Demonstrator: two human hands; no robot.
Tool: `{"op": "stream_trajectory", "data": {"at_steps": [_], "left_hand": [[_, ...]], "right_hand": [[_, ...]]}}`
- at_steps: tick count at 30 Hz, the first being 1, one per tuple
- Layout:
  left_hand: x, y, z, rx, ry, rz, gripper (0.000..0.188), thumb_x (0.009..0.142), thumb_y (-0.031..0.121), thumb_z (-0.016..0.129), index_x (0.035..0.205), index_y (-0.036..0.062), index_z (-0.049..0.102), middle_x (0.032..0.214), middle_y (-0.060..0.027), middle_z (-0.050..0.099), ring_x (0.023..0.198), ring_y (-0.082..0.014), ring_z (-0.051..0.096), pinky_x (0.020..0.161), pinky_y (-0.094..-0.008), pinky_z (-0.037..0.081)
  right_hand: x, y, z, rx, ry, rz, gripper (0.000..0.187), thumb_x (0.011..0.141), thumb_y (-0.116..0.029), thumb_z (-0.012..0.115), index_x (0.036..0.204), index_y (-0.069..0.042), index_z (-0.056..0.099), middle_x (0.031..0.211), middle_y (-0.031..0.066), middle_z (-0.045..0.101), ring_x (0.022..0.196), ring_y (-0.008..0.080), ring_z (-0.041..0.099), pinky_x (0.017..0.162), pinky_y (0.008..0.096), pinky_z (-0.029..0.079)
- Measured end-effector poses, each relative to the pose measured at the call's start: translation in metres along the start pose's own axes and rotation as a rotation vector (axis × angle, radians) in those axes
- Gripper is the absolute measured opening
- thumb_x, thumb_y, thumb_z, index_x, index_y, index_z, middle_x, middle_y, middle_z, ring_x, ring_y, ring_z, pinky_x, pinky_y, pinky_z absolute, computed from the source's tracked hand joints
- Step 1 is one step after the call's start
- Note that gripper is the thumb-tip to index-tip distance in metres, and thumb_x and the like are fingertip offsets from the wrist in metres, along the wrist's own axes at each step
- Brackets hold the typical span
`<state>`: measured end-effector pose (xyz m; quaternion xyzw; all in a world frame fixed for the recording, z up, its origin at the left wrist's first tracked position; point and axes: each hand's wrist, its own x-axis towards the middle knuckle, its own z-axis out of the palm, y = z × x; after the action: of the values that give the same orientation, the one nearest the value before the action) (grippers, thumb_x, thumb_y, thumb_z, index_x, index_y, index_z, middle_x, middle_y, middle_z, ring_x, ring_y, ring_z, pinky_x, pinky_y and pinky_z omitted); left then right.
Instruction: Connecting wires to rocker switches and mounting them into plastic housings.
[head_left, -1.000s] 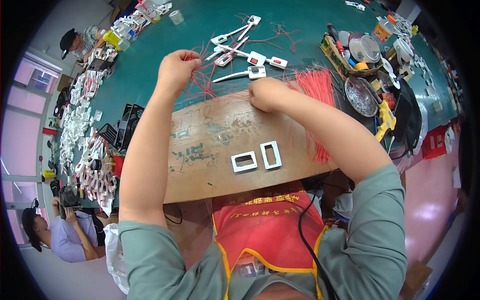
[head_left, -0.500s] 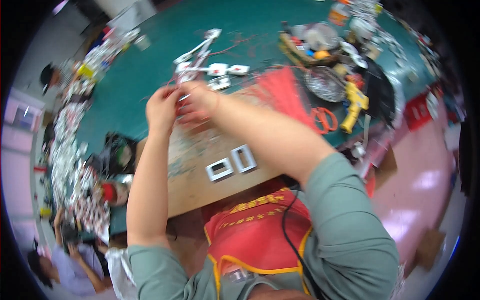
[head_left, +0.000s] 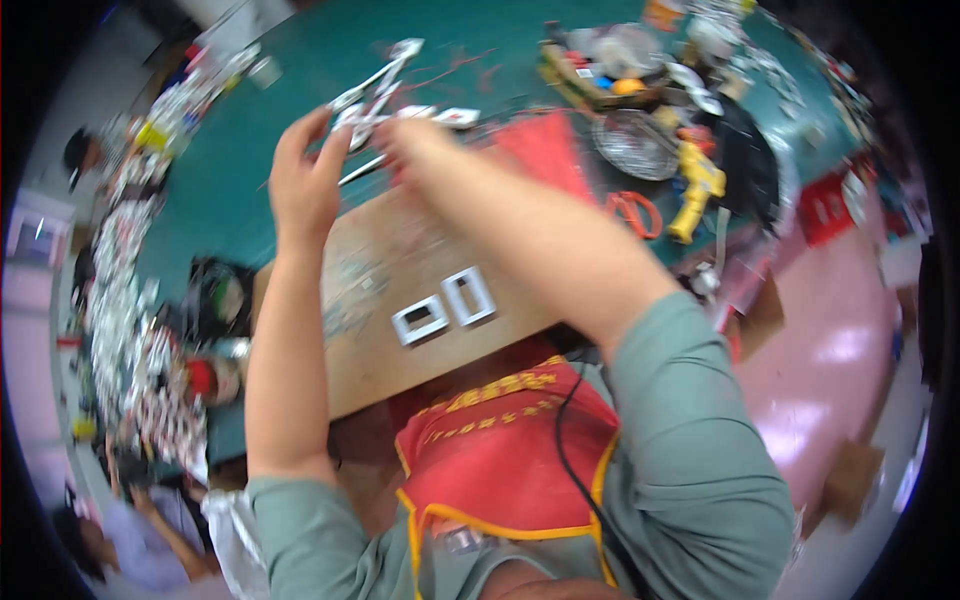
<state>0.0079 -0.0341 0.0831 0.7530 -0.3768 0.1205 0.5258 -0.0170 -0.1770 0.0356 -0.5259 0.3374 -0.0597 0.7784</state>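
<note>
Over the far left edge of a wooden board, my left hand (head_left: 308,185) is raised with thumb and fingers spread, beside a cluster of white plastic pieces (head_left: 372,98). My right hand (head_left: 412,148) reaches in from the right to the same cluster; motion smears its fingers, so what they hold cannot be made out. Thin red wires (head_left: 445,72) trail out beyond the white pieces. Two white rectangular frames, an outer one (head_left: 402,326) and another (head_left: 487,297), lie on the wooden board (head_left: 375,375) nearer to me.
A bundle of red wires (head_left: 545,150) lies right of my right hand. Farther right are orange-handled scissors (head_left: 650,213), a yellow glue gun (head_left: 698,195) and a foil-like round dish (head_left: 635,145). Piled white parts (head_left: 115,290) line the left table edge; a person (head_left: 155,530) sits at lower left.
My hands, close together before, have moved apart, and the left thumb and fingers have spread. The whole view has shifted slightly.
</note>
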Motion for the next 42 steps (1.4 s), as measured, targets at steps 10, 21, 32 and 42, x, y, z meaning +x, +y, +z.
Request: {"op": "stream_trajectory", "data": {"at_steps": [10, 21, 32, 42], "left_hand": [[0.013, -0.090, -0.004, 0.865, -0.450, -0.474, 0.046, 0.075, 0.034, 0.069, 0.106, 0.0009, 0.065, 0.108, -0.0227, 0.064, 0.100, -0.0350, 0.063, 0.086, -0.0412, 0.050], [0.021, -0.101, -0.030, 0.484, -0.470, -0.710, 0.014, 0.072, 0.003, 0.061, 0.084, 0.0005, 0.067, 0.080, -0.0163, 0.067, 0.066, -0.0248, 0.066, 0.061, -0.0360, 0.054], [0.030, 0.032, -0.062, -0.213, -0.299, -0.452, 0.018, 0.076, -0.001, 0.064, 0.094, -0.0015, 0.061, 0.082, -0.0056, 0.063, 0.070, -0.0131, 0.061, 0.062, -0.0245, 0.050], [0.031, 0.053, 0.003, -0.169, -0.388, -0.447, 0.014, 0.075, -0.003, 0.062, 0.089, -0.0046, 0.061, 0.078, -0.0101, 0.065, 0.060, -0.0166, 0.062, 0.055, -0.0278, 0.052]], "right_hand": [[-0.030, -0.031, -0.022, 0.147, -0.042, -0.174, 0.016, 0.094, -0.020, 0.049, 0.087, -0.007, 0.055, 0.060, -0.0039, 0.043, 0.046, 0.0063, 0.032, 0.040, 0.0241, 0.021], [-0.030, 0.003, -0.012, 0.083, -0.051, -0.022, 0.016, 0.093, -0.023, 0.051, 0.089, -0.008, 0.057, 0.064, -0.0033, 0.046, 0.051, 0.0067, 0.037, 0.045, 0.0242, 0.025], [-0.049, -0.010, 0.027, 0.188, -0.334, 0.055, 0.011, 0.089, -0.017, 0.052, 0.088, -0.007, 0.058, 0.067, 0.0026, 0.050, 0.051, 0.0130, 0.040, 0.044, 0.0292, 0.027], [-0.100, -0.035, 0.003, 0.275, -0.262, -0.266, 0.053, 0.089, -0.063, 0.046, 0.079, -0.012, 0.057, 0.067, 0.0017, 0.053, 0.056, 0.0128, 0.049, 0.050, 0.0273, 0.031]]}}
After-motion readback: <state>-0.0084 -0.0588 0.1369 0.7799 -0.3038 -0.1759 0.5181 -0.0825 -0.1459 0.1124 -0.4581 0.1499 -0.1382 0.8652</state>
